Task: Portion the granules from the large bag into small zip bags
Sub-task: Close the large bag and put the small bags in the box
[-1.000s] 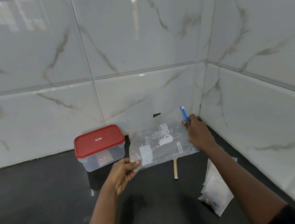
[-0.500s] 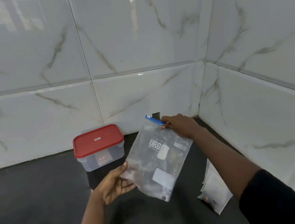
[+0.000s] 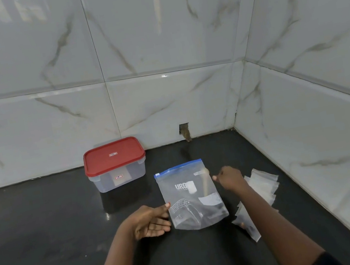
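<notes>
- Zip bag (large, clear plastic, blue seal) rests on black countertop.
- Left hand spread, palm up, thumb touching bag's left edge.
- Right hand curled beside bag's right edge; grip unclear.
- Small clear zip bags lie under right forearm.

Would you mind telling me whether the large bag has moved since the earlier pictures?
Yes: the large bag turned upright and came nearer the camera, away from the red-lidded container.
</notes>
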Motion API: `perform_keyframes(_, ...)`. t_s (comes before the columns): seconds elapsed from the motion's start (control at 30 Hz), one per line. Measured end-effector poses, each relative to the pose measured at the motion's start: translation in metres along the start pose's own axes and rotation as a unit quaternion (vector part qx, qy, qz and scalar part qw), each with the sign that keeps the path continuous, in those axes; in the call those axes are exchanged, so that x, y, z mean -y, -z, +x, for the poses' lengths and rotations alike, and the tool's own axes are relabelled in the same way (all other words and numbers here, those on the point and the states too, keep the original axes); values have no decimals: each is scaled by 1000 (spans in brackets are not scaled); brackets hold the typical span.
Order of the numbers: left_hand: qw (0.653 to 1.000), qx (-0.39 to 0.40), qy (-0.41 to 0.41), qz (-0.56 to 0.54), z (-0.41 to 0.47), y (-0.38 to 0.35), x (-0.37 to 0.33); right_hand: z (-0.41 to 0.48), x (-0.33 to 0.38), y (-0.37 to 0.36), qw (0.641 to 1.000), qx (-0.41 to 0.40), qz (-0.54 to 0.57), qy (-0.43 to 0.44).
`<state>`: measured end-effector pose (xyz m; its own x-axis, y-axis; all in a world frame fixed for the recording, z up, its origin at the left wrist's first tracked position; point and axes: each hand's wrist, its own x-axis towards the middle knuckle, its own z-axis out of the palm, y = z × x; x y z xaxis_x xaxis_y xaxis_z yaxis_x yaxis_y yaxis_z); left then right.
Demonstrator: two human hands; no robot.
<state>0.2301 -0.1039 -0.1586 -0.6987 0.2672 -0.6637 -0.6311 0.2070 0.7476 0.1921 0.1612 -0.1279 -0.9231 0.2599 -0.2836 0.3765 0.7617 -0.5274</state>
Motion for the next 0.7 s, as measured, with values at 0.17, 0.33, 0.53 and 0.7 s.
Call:
perform_keyframes(0.17, 997, 61, 52, 19, -1, -14, -3, -20, -12, 1, 975, 190, 31, -107)
perform_keyframes(0.33, 996, 38, 49, -64, 3, -21, 1, -31, -16, -14, 958, 200, 153, -139)
perform_keyframes(0.53, 998, 24, 23, -56, -6, -8, 1, -37, -14, -8, 925, 138, 332, -120)
perform_keyframes(0.7, 997, 56, 45, -20, -7, 1, 9, -41, -15, -10, 906, 221, 333, -136)
